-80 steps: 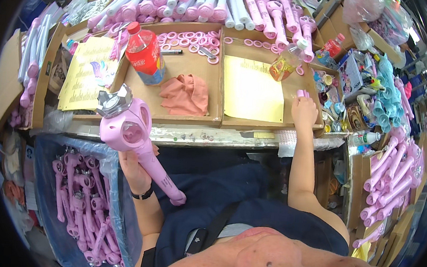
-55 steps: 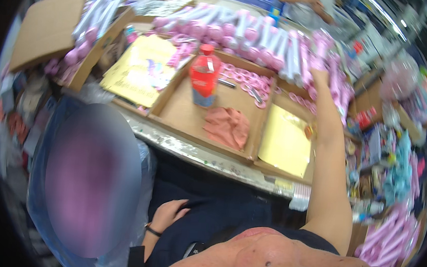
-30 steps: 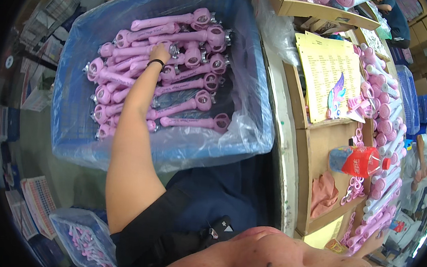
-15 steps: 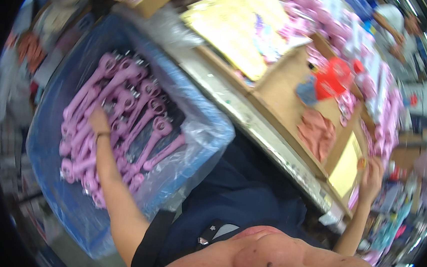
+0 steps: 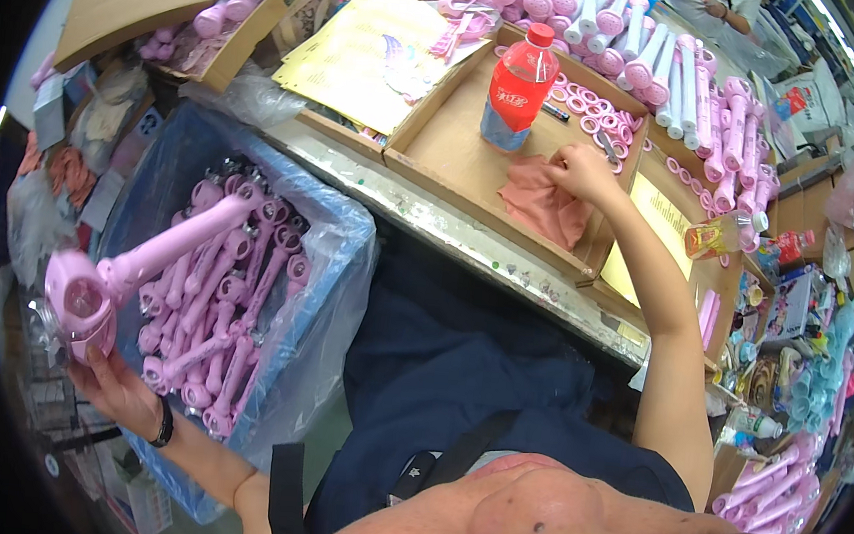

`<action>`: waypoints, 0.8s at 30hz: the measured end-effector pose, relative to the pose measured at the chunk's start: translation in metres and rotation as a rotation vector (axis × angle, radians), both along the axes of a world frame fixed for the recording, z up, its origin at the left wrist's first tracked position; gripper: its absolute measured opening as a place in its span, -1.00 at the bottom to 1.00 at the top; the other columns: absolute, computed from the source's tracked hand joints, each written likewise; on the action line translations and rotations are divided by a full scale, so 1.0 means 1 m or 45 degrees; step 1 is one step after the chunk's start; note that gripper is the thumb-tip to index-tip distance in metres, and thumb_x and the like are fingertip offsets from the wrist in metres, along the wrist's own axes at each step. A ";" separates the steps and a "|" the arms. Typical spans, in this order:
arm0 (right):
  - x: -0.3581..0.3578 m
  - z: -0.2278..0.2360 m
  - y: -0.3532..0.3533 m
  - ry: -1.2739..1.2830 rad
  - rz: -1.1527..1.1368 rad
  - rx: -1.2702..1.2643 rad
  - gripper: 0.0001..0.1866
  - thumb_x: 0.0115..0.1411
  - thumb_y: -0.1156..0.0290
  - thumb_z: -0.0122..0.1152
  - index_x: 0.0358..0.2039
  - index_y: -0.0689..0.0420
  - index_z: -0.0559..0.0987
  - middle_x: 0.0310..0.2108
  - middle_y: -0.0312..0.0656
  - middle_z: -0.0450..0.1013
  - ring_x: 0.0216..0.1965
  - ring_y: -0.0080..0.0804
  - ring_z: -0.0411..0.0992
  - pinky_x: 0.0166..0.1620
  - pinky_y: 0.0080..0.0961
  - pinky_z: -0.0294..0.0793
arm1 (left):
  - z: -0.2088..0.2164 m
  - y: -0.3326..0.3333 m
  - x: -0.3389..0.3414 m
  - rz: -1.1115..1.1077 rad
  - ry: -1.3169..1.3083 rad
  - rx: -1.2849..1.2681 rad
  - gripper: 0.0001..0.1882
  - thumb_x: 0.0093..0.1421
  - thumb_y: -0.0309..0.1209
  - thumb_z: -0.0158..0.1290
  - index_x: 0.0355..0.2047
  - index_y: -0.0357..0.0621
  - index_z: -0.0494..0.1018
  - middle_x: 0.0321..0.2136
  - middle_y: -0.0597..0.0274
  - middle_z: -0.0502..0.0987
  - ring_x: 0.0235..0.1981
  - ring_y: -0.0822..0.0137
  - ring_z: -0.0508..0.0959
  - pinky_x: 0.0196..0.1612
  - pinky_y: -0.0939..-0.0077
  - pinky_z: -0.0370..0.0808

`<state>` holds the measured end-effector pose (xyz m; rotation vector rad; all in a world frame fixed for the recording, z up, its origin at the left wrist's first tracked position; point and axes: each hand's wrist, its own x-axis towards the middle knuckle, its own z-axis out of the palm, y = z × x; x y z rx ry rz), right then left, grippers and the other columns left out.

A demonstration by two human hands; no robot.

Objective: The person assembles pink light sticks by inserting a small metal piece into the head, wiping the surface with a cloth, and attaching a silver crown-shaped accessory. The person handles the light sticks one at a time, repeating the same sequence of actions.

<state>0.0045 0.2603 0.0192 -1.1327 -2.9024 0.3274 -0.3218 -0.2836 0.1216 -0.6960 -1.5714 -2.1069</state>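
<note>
My left hand [image 5: 118, 390] is raised at the left with its fingers round the head end of a pink plastic toy wand [image 5: 187, 235]. The wand's handle slants up to the right above a large blue bin lined with clear plastic [image 5: 340, 228]. Inside the bin lie many similar pink wands [image 5: 205, 312] with hollow round heads. On the bench, my right hand [image 5: 589, 173] pinches the upper edge of a crumpled orange-brown cloth [image 5: 542, 208]. That cloth lies in a shallow cardboard tray [image 5: 436, 132], beside a bottle with a red label [image 5: 517, 91].
Pink rings [image 5: 588, 103] and a dark pen [image 5: 555, 113] lie near the bottle. Yellow printed sheets [image 5: 368, 57] are stacked at the tray's left. Pink and white wands [image 5: 653, 69] line the bench's far side. A yellow-liquid bottle [image 5: 715, 238] stands at the right.
My left hand has come up out of the bin with a pink wand. My right hand has moved left from the tray's right end to the cloth. The view has turned.
</note>
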 end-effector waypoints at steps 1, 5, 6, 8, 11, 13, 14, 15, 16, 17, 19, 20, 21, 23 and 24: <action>0.005 0.005 0.000 0.243 -0.108 -0.205 -0.65 0.02 0.17 0.26 -0.36 0.24 0.60 -0.35 -0.01 0.55 -0.33 -0.15 0.53 -0.22 -0.30 0.49 | 0.007 0.006 0.009 -0.107 -0.054 0.086 -0.55 0.26 -0.44 0.02 0.12 -0.32 0.21 0.11 -0.04 0.31 0.12 0.11 0.35 0.15 0.16 0.36; 0.041 0.036 -0.005 1.256 -0.061 -0.497 -0.80 0.18 0.34 0.20 -0.37 0.25 0.56 -0.46 -0.22 0.51 -0.41 -0.56 0.47 -0.32 -0.58 0.43 | -0.002 0.059 0.041 -0.494 -0.624 0.270 -0.52 0.32 -0.29 -0.07 0.16 -0.29 0.21 0.18 -0.03 0.26 0.18 0.02 0.30 0.23 -0.05 0.27; 0.046 0.042 -0.007 1.450 0.035 -0.774 -0.84 0.22 0.39 0.18 -0.36 0.24 0.50 -0.46 -0.31 0.45 -0.40 -0.66 0.39 -0.33 -0.64 0.39 | -0.011 0.081 0.047 -1.125 -0.509 0.146 -0.56 0.34 -0.29 -0.11 0.17 -0.22 0.22 0.17 0.00 0.28 0.17 0.06 0.31 0.19 -0.04 0.32; 0.045 0.052 -0.012 1.026 -0.035 -0.296 -0.83 0.26 0.34 0.11 -0.32 0.20 0.46 -0.45 -0.30 0.42 -0.40 -0.69 0.36 -0.34 -0.66 0.35 | -0.040 0.130 0.070 -1.369 -0.636 0.008 -0.64 0.37 -0.28 -0.16 0.10 -0.18 0.28 0.06 0.07 0.39 0.08 0.13 0.42 0.10 0.03 0.44; 0.034 0.064 -0.028 1.112 0.019 -0.195 -0.83 0.30 0.32 0.04 -0.29 0.17 0.43 -0.47 -0.31 0.40 -0.42 -0.67 0.34 -0.35 -0.67 0.33 | -0.071 0.200 0.096 -1.511 -1.052 -0.197 -0.73 0.32 -0.38 -0.06 -0.01 -0.20 0.34 -0.11 0.16 0.51 -0.08 0.28 0.55 -0.02 0.18 0.54; 0.032 0.069 -0.053 1.348 -0.016 -0.503 -0.82 0.31 0.31 0.01 -0.27 0.18 0.40 -0.48 -0.32 0.39 -0.44 -0.64 0.33 -0.36 -0.65 0.33 | -0.085 0.230 0.114 -1.593 -1.133 -0.189 -0.70 0.30 -0.36 -0.02 0.00 -0.18 0.35 -0.11 0.15 0.51 -0.10 0.27 0.56 -0.04 0.21 0.56; 0.029 0.068 -0.073 1.466 0.038 -0.555 -0.82 0.31 0.32 0.02 -0.27 0.19 0.38 -0.50 -0.34 0.37 -0.45 -0.61 0.32 -0.36 -0.63 0.32 | -0.088 0.239 0.119 -1.561 -1.161 -0.230 -0.65 0.32 -0.32 -0.04 0.05 -0.20 0.32 -0.07 0.13 0.49 -0.07 0.25 0.55 -0.02 0.20 0.54; 0.026 0.065 -0.093 1.420 -0.035 -0.516 -0.82 0.30 0.34 0.03 -0.28 0.19 0.36 -0.51 -0.36 0.35 -0.45 -0.59 0.32 -0.36 -0.61 0.30 | -0.090 0.246 0.122 -1.593 -1.139 -0.233 -0.61 0.34 -0.28 -0.07 0.10 -0.21 0.28 -0.03 0.11 0.47 -0.04 0.23 0.53 0.01 0.19 0.52; 0.015 0.055 -0.122 1.498 0.066 -0.442 -0.85 0.27 0.37 0.08 -0.31 0.17 0.39 -0.50 -0.28 0.35 -0.42 -0.47 0.32 -0.29 -0.52 0.31 | -0.091 0.251 0.125 -1.626 -1.158 -0.219 -0.63 0.33 -0.29 -0.06 0.08 -0.20 0.30 -0.04 0.11 0.48 -0.07 0.24 0.55 -0.02 0.21 0.53; 0.005 0.046 -0.148 1.571 0.169 -0.365 -0.88 0.23 0.40 0.14 -0.35 0.15 0.41 -0.48 -0.21 0.36 -0.38 -0.36 0.33 -0.23 -0.42 0.32 | -0.092 0.253 0.126 -1.645 -1.175 -0.265 -0.63 0.33 -0.29 -0.06 0.07 -0.20 0.31 -0.04 0.11 0.48 -0.08 0.25 0.55 -0.03 0.21 0.54; 0.002 0.029 -0.184 1.158 0.697 0.012 -0.90 0.09 0.49 0.23 -0.39 0.14 0.47 -0.40 -0.14 0.38 -0.31 -0.22 0.36 -0.11 -0.30 0.35 | -0.093 0.252 0.127 -1.679 -1.211 -0.340 -0.64 0.33 -0.30 -0.06 0.06 -0.20 0.32 -0.05 0.12 0.49 -0.09 0.26 0.55 -0.04 0.22 0.54; -0.002 0.017 -0.204 1.193 0.749 0.092 -0.88 0.03 0.53 0.25 -0.40 0.14 0.49 -0.38 -0.16 0.39 -0.28 -0.19 0.38 -0.05 -0.30 0.33 | -0.093 0.249 0.127 -1.730 -1.195 -0.328 -0.64 0.33 -0.32 -0.05 0.07 -0.20 0.31 -0.07 0.13 0.50 -0.11 0.27 0.55 -0.06 0.26 0.55; -0.006 0.007 -0.219 1.149 0.797 0.093 -0.84 -0.04 0.58 0.27 -0.40 0.13 0.52 -0.37 -0.17 0.40 -0.25 -0.16 0.39 0.01 -0.29 0.32 | -0.093 0.246 0.124 -1.763 -1.199 -0.372 -0.63 0.31 -0.34 -0.02 0.08 -0.20 0.30 -0.08 0.14 0.50 -0.10 0.28 0.55 -0.07 0.31 0.55; -0.012 -0.010 -0.227 1.332 0.546 -0.083 -0.82 -0.02 0.61 0.26 -0.36 0.15 0.53 -0.32 -0.16 0.39 -0.19 -0.17 0.38 0.03 -0.31 0.32 | -0.094 0.239 0.126 -1.668 -1.280 -0.415 -0.58 0.26 -0.38 0.06 0.09 -0.20 0.31 -0.05 0.15 0.48 -0.08 0.31 0.54 -0.02 0.29 0.54; -0.014 -0.017 -0.231 1.459 0.410 -0.159 -0.81 -0.02 0.62 0.25 -0.34 0.16 0.54 -0.29 -0.16 0.39 -0.17 -0.17 0.38 0.04 -0.32 0.32 | -0.095 0.236 0.126 -1.657 -1.308 -0.422 -0.57 0.24 -0.41 0.08 0.09 -0.20 0.31 -0.04 0.17 0.48 -0.06 0.32 0.53 -0.01 0.29 0.54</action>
